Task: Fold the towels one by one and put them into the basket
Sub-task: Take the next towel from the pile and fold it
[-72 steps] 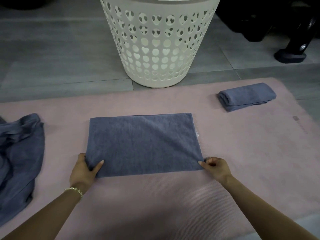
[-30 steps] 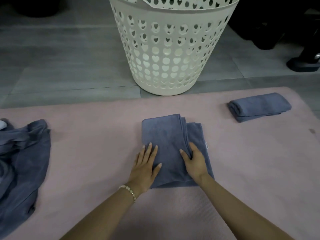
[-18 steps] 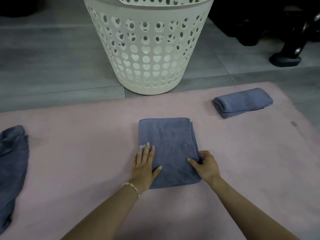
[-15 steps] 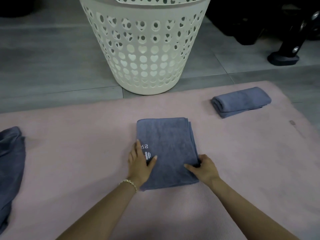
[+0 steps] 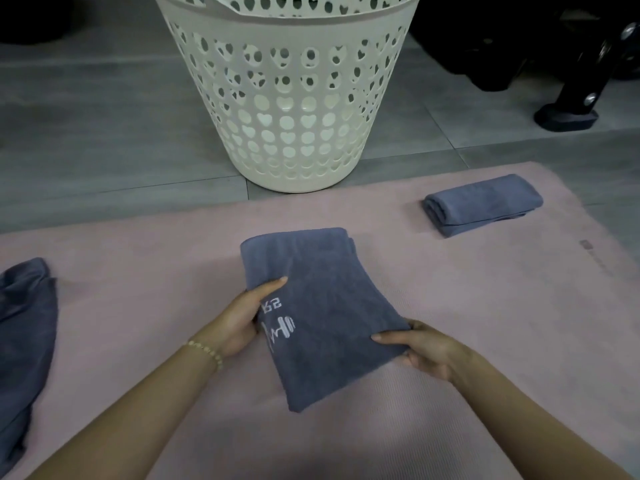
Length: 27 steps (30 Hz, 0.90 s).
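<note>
We note a folded blue-grey towel [image 5: 322, 306] at the middle of a pink mat [image 5: 485, 323], its near end raised off the mat and tilted, its far end low by the mat; white embroidery shows near its left edge; the left hand [image 5: 242, 320] grips that left edge, thumb laid on top, fingers under the cloth and hidden; a beaded bracelet [image 5: 206, 351] sits on that wrist; the right hand [image 5: 422, 351] pinches the right near corner, thumb on top, fingers curled beneath; a cream basket [image 5: 287, 98] with heart-shaped holes stands on grey floor tiles [image 5: 86, 133] just beyond the mat; a second folded towel [image 5: 481, 204] lies on the mat to the right, well apart; a loose towel [image 5: 24, 341] lies crumpled at the left edge; a dark stand [image 5: 571, 109] sits at upper right.
</note>
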{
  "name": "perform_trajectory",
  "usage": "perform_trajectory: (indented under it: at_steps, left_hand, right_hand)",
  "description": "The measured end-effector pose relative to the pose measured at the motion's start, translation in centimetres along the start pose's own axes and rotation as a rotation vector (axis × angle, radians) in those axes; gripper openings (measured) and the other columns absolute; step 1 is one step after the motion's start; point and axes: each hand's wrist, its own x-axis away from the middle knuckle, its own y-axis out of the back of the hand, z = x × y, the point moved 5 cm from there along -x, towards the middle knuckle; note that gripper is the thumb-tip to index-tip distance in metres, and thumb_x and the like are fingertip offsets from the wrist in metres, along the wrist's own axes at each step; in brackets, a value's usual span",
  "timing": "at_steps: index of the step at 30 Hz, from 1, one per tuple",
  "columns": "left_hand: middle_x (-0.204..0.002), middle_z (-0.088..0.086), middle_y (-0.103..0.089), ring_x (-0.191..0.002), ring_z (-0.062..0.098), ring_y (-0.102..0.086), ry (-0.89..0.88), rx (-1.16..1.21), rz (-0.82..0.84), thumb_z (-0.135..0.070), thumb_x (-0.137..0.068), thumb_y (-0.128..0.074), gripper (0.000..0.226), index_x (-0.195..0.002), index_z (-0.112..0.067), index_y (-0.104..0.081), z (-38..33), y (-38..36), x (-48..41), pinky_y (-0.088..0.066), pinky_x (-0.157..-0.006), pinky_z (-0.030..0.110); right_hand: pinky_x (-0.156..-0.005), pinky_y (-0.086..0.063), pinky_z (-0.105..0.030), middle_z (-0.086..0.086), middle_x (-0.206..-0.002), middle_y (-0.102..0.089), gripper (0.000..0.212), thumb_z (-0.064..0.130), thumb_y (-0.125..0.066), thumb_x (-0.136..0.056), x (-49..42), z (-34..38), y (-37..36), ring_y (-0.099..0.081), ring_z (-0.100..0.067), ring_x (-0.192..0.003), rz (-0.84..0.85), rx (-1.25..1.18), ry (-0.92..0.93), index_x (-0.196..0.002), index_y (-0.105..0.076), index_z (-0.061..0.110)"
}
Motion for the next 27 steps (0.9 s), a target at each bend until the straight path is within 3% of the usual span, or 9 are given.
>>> perform_trajectory:
  at_steps: [4,8,11,13,16,18,20,23,27]
  left_hand:
    - [-0.125,0.014,-0.062,-0.111,0.025,-0.063,0.021,0.154,0.098,-0.016,-0.046,-0.092,0.08,-0.119,-0.002,-0.063,-0.4,4.5,3.9,-0.054,-0.089,0.036]
    - [-0.117,0.008,-0.067,-0.106,0.021,-0.066,0.075,0.087,0.107,-0.038,-0.039,-0.094,0.073,-0.105,-0.014,-0.074,-1.4,6.8,5.3,-0.055,-0.087,0.035]
    - [-0.106,0.011,-0.071,-0.091,0.019,-0.07,0.102,-0.001,0.12,-0.031,-0.028,-0.097,0.072,-0.094,-0.01,-0.077,-1.9,8.1,6.3,-0.059,-0.072,0.03]
    - [-0.106,0.013,-0.071,-0.091,0.021,-0.07,0.113,-0.049,0.189,-0.025,-0.032,-0.097,0.069,-0.096,-0.008,-0.076,-2.1,9.1,7.4,-0.058,-0.07,0.029]
    - [-0.124,0.01,-0.063,-0.113,0.025,-0.061,0.173,-0.15,0.29,-0.018,-0.054,-0.089,0.071,-0.121,-0.015,-0.065,-1.2,10.3,8.4,-0.055,-0.087,0.033]
    - [-0.129,0.006,-0.06,-0.118,0.023,-0.058,0.222,-0.213,0.245,-0.025,-0.056,-0.088,0.082,-0.13,-0.019,-0.054,0.5,11.4,7.8,-0.051,-0.095,0.031]
    - [-0.124,0.006,-0.064,-0.11,0.022,-0.063,0.23,-0.234,0.091,-0.037,-0.054,-0.09,0.083,-0.126,-0.017,-0.056,2.5,12.3,6.7,-0.053,-0.09,0.03]
    - [-0.118,0.009,-0.067,-0.105,0.023,-0.065,0.169,-0.359,-0.112,-0.031,-0.083,-0.069,0.044,-0.12,-0.009,-0.06,4.3,12.1,5.5,-0.051,-0.094,0.034]
    - [-0.108,0.006,-0.071,-0.096,0.018,-0.068,0.121,-0.462,-0.187,-0.033,-0.086,-0.066,0.041,-0.116,-0.006,-0.063,4.4,10.5,4.6,-0.055,-0.081,0.023]
  right_hand:
    - [-0.083,-0.056,-0.025,-0.005,-0.115,-0.069,0.065,0.015,-0.083,-0.059,-0.1,2.9,-1.4,-0.065,-0.019,-0.107,0.072,0.071,0.051,-0.12,-0.062,0.013]
    - [-0.097,-0.05,-0.033,-0.004,-0.118,-0.068,0.049,0.007,-0.074,-0.075,-0.7,4.7,-4.6,-0.063,-0.018,-0.112,0.176,0.266,0.015,-0.122,-0.061,0.015]
    - [-0.094,-0.052,-0.03,-0.006,-0.118,-0.068,0.038,0.005,-0.067,-0.083,-0.9,5.8,-6.0,-0.063,-0.019,-0.111,0.207,0.265,0.021,-0.12,-0.062,0.012]
    - [-0.084,-0.055,-0.025,-0.006,-0.115,-0.069,0.037,0.013,-0.068,-0.081,-1.0,6.6,-6.2,-0.066,-0.018,-0.104,0.169,0.145,0.075,-0.118,-0.063,0.011]
    - [-0.069,-0.056,-0.024,-0.006,-0.108,-0.071,0.028,0.021,-0.063,-0.087,-2.3,5.8,-5.7,-0.069,-0.016,-0.089,-0.047,-0.052,0.182,-0.113,-0.063,0.01]
    - [-0.065,-0.053,-0.028,-0.008,-0.102,-0.069,0.029,0.027,-0.066,-0.087,-3.6,3.7,-4.8,-0.066,-0.019,-0.084,-0.277,0.115,0.199,-0.108,-0.062,0.008]
    - [-0.06,-0.051,-0.032,-0.006,-0.081,-0.066,0.028,0.031,-0.07,-0.084,-4.4,1.6,-4.1,-0.061,-0.018,-0.071,-0.407,0.48,0.195,-0.087,-0.063,0.004]
    - [-0.05,-0.042,-0.021,0.003,-0.063,-0.062,0.035,0.04,-0.066,-0.085,-4.1,-0.9,-4.3,-0.056,-0.01,-0.056,-0.468,0.735,0.16,-0.07,-0.061,0.008]
    - [-0.048,-0.035,-0.016,0.009,-0.067,-0.059,0.035,0.048,-0.059,-0.087,-3.2,-2.6,-5.4,-0.053,-0.005,-0.061,-0.466,0.783,0.079,-0.068,-0.058,0.019]
